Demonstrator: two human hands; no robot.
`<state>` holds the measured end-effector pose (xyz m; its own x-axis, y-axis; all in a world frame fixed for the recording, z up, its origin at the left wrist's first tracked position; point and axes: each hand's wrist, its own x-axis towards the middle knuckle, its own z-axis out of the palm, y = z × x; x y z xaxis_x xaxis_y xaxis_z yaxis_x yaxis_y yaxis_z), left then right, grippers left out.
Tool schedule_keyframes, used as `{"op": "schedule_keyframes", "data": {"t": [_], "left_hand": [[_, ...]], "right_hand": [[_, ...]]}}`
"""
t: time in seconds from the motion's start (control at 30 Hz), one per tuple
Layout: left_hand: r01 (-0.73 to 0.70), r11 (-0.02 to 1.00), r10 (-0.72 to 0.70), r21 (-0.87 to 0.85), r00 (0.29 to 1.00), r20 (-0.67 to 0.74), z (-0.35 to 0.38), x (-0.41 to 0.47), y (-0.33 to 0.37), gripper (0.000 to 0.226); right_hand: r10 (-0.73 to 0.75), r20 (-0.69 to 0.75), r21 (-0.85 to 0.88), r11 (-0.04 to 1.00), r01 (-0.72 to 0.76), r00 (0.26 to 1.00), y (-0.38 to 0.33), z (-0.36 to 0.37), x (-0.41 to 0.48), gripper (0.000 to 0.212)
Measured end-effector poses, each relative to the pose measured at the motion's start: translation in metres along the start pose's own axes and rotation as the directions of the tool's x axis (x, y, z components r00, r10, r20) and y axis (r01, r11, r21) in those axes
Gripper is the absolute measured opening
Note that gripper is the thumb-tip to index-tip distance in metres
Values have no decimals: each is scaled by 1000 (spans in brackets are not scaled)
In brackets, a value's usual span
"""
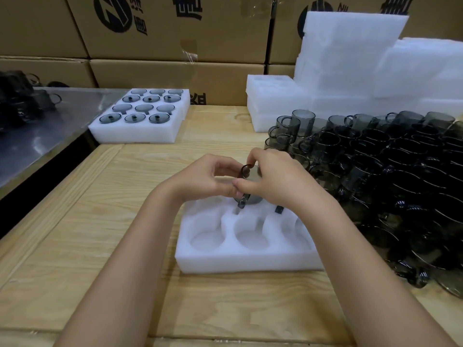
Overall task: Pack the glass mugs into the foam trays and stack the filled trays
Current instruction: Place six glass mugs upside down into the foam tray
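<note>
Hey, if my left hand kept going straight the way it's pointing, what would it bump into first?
The glass mug it already grips, then the right hand gripping the mug from the other side, though depth between them is hard to judge.

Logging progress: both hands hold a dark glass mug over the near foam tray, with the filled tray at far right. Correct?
Wrong side: the head view shows the filled tray far left. The left hand and right hand do hold the mug over the near tray.
</note>
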<state>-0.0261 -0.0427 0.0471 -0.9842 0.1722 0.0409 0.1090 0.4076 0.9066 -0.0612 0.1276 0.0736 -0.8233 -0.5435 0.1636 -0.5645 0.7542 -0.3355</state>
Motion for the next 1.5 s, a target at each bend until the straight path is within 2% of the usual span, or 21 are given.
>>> {"op": "schedule_keyframes", "data": {"t": [0.17, 0.23, 0.37, 0.47, 0.53, 0.57, 0.63, 0.7, 0.77, 0.87, 0.9, 0.93, 1.0, 1.03, 1.07, 1.1, 1.17, 1.2, 1.27, 1.37, 1.5], "left_hand": [[-2, 998, -3, 63, 996, 87, -1, -4, 4, 34], [-2, 998, -4, 61, 995, 98, 0, -3, 6, 48], [69, 992, -71, -102, 997, -16, 2, 2, 6, 70], [-3, 989, -19, -151, 990, -141, 12, 6, 9, 53], [-28, 999, 23, -22, 985, -172, 24, 10, 9, 38], [-29, 992, 47, 119, 987, -152, 29, 13, 7, 39], [19, 901, 19, 434, 996, -84, 36, 17, 2, 43], [64, 825, -25, 562, 997, -78, 36, 17, 1, 43], [56, 816, 9, 575, 994, -108, 35, 15, 3, 41], [142, 703, 88, 696, 955, -284, 26, 7, -1, 39], [186, 706, 110, 684, 924, -366, 21, 4, -5, 38], [205, 777, 103, 595, 891, -441, 16, 0, -9, 33], [127, 982, -40, 138, 860, -508, 9, -12, -18, 21], [58, 988, -121, -142, 866, -486, 8, -17, -23, 20], [12, 938, -180, -346, 871, -457, 8, -21, -29, 23], [-6, 897, -211, -442, 872, -441, 9, -24, -34, 27], [-23, 871, -218, -491, 878, -427, 10, -27, -42, 38], [-42, 861, -207, -507, 881, -425, 11, -27, -45, 41], [-66, 838, -205, -542, 883, -423, 11, -26, -47, 40], [-82, 832, -182, -549, 894, -409, 10, -25, -48, 36], [-108, 799, -168, -592, 905, -391, 8, -27, -50, 38]], "right_hand": [[-5, -17, -151, 988, 2, 1000, -13, 9, 0, 47], [-7, -24, -188, 982, 3, 1000, -15, 15, 0, 50], [-5, 17, -160, 987, 8, 1000, -9, 21, -4, 58], [-18, 4, -103, 994, 18, 1000, -7, 21, -1, 64], [-64, 107, -131, 988, 78, 992, -8, 26, 1, 60], [-84, 206, -203, 971, 126, 975, -8, 31, 2, 60], [-89, 345, -335, 918, 211, 934, -7, 39, 2, 62], [-96, 361, -355, 906, 232, 928, -5, 42, 5, 62], [-105, 333, -309, 927, 214, 937, -4, 42, 5, 61], [-68, 272, -237, 962, 136, 960, -4, 47, 5, 58], [-46, 245, -215, 971, 101, 968, -3, 49, 5, 58], [-35, 220, -196, 977, 79, 975, -2, 51, 4, 61], [-37, 205, -163, 984, 72, 978, 0, 51, 5, 66], [-42, 196, -129, 989, 68, 980, 0, 51, 5, 68], [-43, 167, -55, 997, 53, 985, 1, 50, 6, 67], [-23, 103, 72, 997, 16, 994, 1, 48, 7, 64], [67, -105, 295, 955, -33, 992, 5, 41, 12, 47], [92, -208, 252, 967, -38, 974, 9, 37, 17, 40], [93, -295, -43, 993, -110, 951, 22, 29, 29, 35], [172, -160, -369, 903, -220, 972, 33, 20, 45, 32], [141, -73, -466, 870, -159, 987, 29, 21, 56, 30]]}}
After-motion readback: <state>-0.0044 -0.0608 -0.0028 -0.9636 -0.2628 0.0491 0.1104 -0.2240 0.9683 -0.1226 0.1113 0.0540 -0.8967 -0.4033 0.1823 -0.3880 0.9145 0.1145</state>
